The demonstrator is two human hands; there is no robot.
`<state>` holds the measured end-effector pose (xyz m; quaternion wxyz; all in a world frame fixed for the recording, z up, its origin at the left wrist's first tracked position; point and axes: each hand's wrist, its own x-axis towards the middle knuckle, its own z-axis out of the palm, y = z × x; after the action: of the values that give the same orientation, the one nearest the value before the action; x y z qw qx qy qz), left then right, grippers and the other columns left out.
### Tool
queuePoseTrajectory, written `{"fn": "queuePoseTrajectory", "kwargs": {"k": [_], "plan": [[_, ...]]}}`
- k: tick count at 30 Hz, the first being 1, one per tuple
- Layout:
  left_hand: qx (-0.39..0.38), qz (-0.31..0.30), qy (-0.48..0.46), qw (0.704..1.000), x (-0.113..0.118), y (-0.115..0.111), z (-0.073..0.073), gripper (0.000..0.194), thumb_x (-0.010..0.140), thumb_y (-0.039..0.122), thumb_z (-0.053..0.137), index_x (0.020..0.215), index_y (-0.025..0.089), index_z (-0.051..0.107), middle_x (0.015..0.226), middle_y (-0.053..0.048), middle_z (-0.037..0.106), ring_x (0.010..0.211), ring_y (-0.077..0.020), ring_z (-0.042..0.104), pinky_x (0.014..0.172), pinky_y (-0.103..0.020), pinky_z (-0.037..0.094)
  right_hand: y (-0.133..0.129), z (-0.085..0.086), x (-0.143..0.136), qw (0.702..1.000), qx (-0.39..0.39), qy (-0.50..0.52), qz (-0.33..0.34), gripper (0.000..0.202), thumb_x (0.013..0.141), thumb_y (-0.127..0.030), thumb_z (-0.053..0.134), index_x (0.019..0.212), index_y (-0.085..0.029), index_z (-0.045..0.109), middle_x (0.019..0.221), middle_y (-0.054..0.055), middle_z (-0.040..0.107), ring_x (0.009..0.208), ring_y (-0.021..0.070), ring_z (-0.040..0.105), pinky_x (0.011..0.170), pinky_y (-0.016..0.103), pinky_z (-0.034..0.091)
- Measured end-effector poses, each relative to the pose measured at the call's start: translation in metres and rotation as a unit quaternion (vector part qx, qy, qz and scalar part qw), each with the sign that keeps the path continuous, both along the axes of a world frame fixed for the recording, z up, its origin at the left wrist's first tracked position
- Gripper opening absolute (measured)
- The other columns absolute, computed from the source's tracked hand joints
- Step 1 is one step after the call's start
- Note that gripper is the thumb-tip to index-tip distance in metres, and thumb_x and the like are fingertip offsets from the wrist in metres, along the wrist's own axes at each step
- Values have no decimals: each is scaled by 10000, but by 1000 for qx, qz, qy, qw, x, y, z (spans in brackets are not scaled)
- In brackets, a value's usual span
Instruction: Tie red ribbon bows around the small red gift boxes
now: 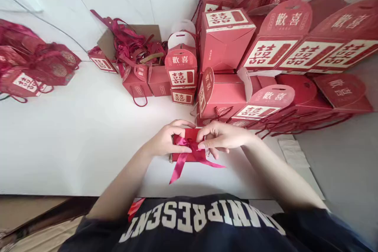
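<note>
Pink ribbon (193,147) crosses a small red box (191,157) on the white surface (88,145), centred in my head view. My left hand (170,138) has its grip clamped on the ribbon's left loop; my right hand (220,137) pinches it beside the knot. Stacked red gift boxes (226,43) stand beyond, an open carton (147,30) of tangled ribbons (126,43) farther left.

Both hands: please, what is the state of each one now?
Left hand: closed, pinching the left loop of the pink bow.
Right hand: closed, fingertips gripping the bow's right side.
</note>
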<state>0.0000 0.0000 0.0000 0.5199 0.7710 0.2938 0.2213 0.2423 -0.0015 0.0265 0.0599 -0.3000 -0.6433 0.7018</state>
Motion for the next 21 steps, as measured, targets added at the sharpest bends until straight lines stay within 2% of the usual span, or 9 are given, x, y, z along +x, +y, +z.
{"fn": "queuePoseTrajectory", "kwargs": {"k": [4,7,12,15,21], "plan": [[-6,1,0,1000,0,-1,0,356,724,287,794,607,159,483,1269,-114,555,1219,-253,559,1053,-361,433,0,-8,1,999,-29,3,-26,345,891,-504,605,874,-161,576,521,-44,608,343,62,505,301,140,338],[-6,0,3,1000,0,-1,1,384,727,286,791,582,161,458,1271,-111,555,1208,-247,563,1050,-361,434,-1,-13,1,999,-7,-10,-30,356,865,-503,645,792,-175,527,470,-71,547,329,47,445,306,136,312],[-10,6,18,1000,-4,1,2,303,708,307,811,628,153,562,1272,-102,553,1206,-241,568,1064,-355,426,-4,-20,1,999,12,-2,-53,356,881,-508,626,794,-179,524,544,-51,574,384,58,489,313,140,328],[-26,12,23,999,-7,1,1,246,695,314,822,698,156,633,1286,-101,544,1212,-252,562,1068,-367,425,-7,-24,1,998,8,26,-62,343,906,-490,602,790,-179,516,515,-59,551,401,61,499,332,136,343],[-90,7,-40,995,-9,5,-8,287,698,254,815,628,142,560,1256,-111,551,1182,-253,574,1042,-373,440,-12,-36,1,995,11,47,-86,338,909,-482,605,794,-180,506,508,-63,565,385,63,508,367,152,399]]}}
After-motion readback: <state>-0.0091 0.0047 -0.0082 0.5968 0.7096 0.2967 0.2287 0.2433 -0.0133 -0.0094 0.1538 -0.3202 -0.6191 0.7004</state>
